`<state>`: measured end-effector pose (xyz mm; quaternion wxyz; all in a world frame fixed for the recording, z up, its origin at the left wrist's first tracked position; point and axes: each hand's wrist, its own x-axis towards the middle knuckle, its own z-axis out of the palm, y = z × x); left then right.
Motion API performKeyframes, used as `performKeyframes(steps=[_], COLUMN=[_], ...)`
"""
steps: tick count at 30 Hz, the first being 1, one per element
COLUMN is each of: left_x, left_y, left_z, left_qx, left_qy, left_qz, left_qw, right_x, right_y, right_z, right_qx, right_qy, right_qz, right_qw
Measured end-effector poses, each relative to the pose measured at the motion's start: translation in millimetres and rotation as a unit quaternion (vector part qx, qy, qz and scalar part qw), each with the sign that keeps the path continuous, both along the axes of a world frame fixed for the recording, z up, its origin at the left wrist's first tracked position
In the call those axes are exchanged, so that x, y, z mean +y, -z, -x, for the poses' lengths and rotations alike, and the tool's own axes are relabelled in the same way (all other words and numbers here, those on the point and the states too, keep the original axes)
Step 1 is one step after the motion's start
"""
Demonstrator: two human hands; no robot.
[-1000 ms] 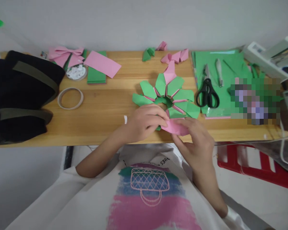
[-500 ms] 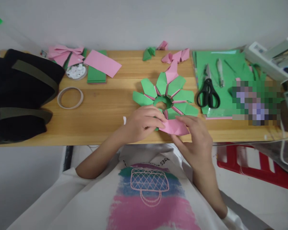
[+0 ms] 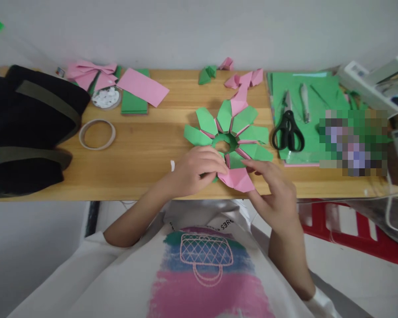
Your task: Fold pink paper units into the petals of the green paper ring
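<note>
A ring of green folded-paper petals (image 3: 243,118) with pink edges between them lies flat on the table. My left hand (image 3: 199,172) rests over the ring's lower left, its fingers closed on the left end of a pink folded paper piece (image 3: 237,179). That piece sticks out at the ring's near side, and my left fingers hide its inner end. My right hand (image 3: 275,190) is just right of the pink piece, thumb and fingers apart. Its thumb tip is by the paper's outer corner; the index finger reaches over a green petal.
Black scissors (image 3: 288,130) and a utility knife (image 3: 305,102) lie on green sheets (image 3: 321,132) at right. Behind the ring are pink folded pieces (image 3: 245,80). Leftward are a tape roll (image 3: 97,134), a pink sheet (image 3: 144,87) and a black bag (image 3: 29,132).
The pink piece's outer end has swung toward me and slightly left. My right hand has shifted a little right and its fingers have spread off the paper. My left hand stays nearly still.
</note>
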<state>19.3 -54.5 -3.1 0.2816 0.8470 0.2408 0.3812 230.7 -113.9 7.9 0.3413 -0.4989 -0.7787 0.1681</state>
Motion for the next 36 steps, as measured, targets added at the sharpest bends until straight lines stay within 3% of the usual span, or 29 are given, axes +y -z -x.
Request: performKeyframes(steps=[11,20,25,30,33,36], left_x=[20.7,49.8,57.0,54.0,45.2,28.6], left_y=[-12.8,-20.9,-22.5,-21.1,-17.0,-10.9], left_z=[-6.0,-8.3,-14.9,-20.4,-17.7,-12.6], left_qx=[0.061,0.017,-0.019,0.0,0.039,0.07], left_qy=[0.038,0.045,0.021,-0.049,-0.144,-0.192], left_qz=[0.023,0.217,0.253,0.192,0.08,-0.024], left_qw=[0.997,0.975,0.967,0.98,0.986,0.979], right_x=[23.1,48.3,51.6,50.3,50.2,49.7], right_y=[-8.4,-21.1,-25.7,-19.8,-15.6,-12.8], right_z=[-1.0,-1.5,4.7,8.5,8.5,9.5], right_qx=[-0.06,-0.05,-0.036,0.02,0.04,0.051], right_qy=[-0.067,-0.047,-0.024,0.051,0.087,0.105], right_qz=[0.013,-0.003,0.001,-0.009,-0.005,0.002], right_qw=[0.996,0.998,0.999,0.998,0.995,0.993])
